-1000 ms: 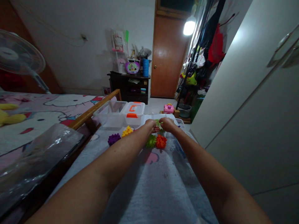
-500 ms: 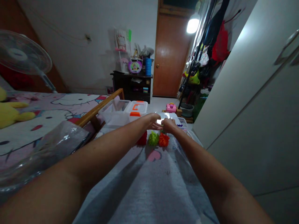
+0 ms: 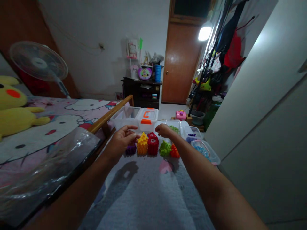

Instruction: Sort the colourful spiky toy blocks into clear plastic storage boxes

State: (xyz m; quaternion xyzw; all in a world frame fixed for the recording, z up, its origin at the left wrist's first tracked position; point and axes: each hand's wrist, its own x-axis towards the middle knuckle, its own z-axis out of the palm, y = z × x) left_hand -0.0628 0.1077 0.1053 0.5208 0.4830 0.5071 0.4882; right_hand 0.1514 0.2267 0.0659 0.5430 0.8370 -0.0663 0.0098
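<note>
Beyond the fingertips of both hands stand the biggest things, clear plastic storage boxes: I count two large ones, an open clear box (image 3: 124, 114) and a lidded box with orange latches (image 3: 147, 117), set at the far edge of the grey blanket (image 3: 153, 195) where both arms can reach them. Three smaller trays lie near the right-hand fingers, a tray holding green pieces (image 3: 174, 127), a tray of purple pieces (image 3: 192, 134), and a shallow tray with bluish contents (image 3: 205, 150), apparently keeping colours apart. Just below the fingers five knobbly block clusters sit in a row, one of each colour: a purple cluster (image 3: 130, 149), a yellow cluster (image 3: 142, 144), a red cluster (image 3: 153, 144), a green cluster (image 3: 165, 149) and an orange cluster (image 3: 175, 151), lined up side by side on the blanket. The left hand (image 3: 122, 140) has its fingers loosely curled and slightly parted, tips touching the yellow cluster's top as if steadying it. The right hand (image 3: 164, 130) hovers over the red cluster with fingers curled downward; whether they pinch a small piece I cannot tell.
</note>
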